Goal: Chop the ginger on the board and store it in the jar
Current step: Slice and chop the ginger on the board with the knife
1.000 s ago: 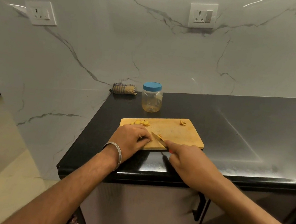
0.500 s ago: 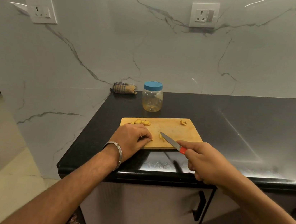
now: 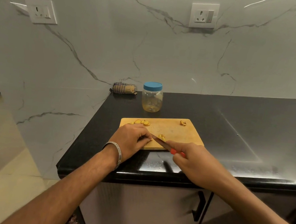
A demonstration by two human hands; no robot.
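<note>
A wooden chopping board (image 3: 174,132) lies on the black counter. Ginger slices (image 3: 142,122) sit at its far left, a small cut heap (image 3: 162,137) lies mid-board, and one piece (image 3: 183,123) lies at the far right. My left hand (image 3: 130,140) rests on the board's near left part, fingers curled over a ginger piece that is mostly hidden. My right hand (image 3: 191,160) grips a red-handled knife (image 3: 163,144), whose blade tip meets my left fingertips. A clear jar (image 3: 152,99) with a blue lid, closed, stands behind the board.
A rolled checked cloth (image 3: 125,88) lies in the counter's back left corner by the marble wall. The black counter (image 3: 244,128) stretches to the right. Its front edge runs just below my hands, with a cabinet handle (image 3: 199,206) underneath. Sockets are on the wall.
My right hand drew the knife back to the right half a second ago, then brought the blade left again to my left fingertips. A small cut heap now lies beside the blade.
</note>
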